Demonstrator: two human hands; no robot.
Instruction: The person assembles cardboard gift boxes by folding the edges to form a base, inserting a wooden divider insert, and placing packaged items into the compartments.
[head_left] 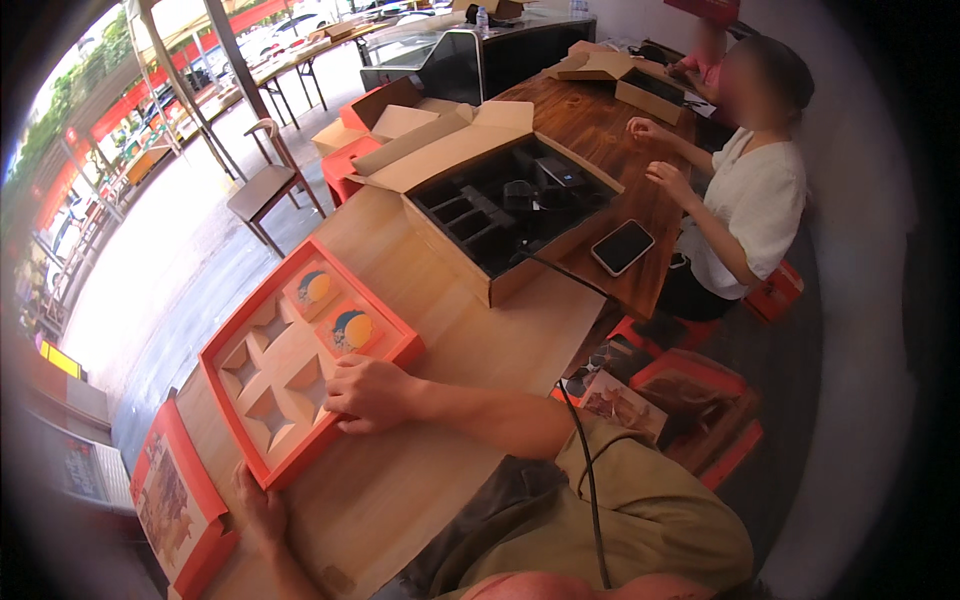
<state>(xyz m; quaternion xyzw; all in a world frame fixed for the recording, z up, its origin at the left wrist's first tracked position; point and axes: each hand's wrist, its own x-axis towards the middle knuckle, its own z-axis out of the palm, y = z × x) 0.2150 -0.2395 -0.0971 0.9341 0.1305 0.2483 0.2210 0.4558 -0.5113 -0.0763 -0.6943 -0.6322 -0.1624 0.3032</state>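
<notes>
An open orange gift box (408, 345) lies on the table in front of me, with a pale cardboard insert (278, 357) of star-like cut-outs. Two small square boxes (350, 328) printed with a yellow disc and blue waves sit in its far right side. My right hand (372, 395) is closed over the box's right wall, fingers curled toward the insert; its fingertips are partly hidden. At the near left corner, my left hand (262, 508) rests along the outer wall, fingers fairly straight. Left of it lies an orange lid (180, 500) with a picture.
Beyond stands an open brown carton (455, 250) with black foam and devices inside. A phone (622, 247) lies beside it. A black cable (560, 270) runs from the carton over the table edge. A person in white (760, 190) sits on the right; a chair (275, 185) stands left.
</notes>
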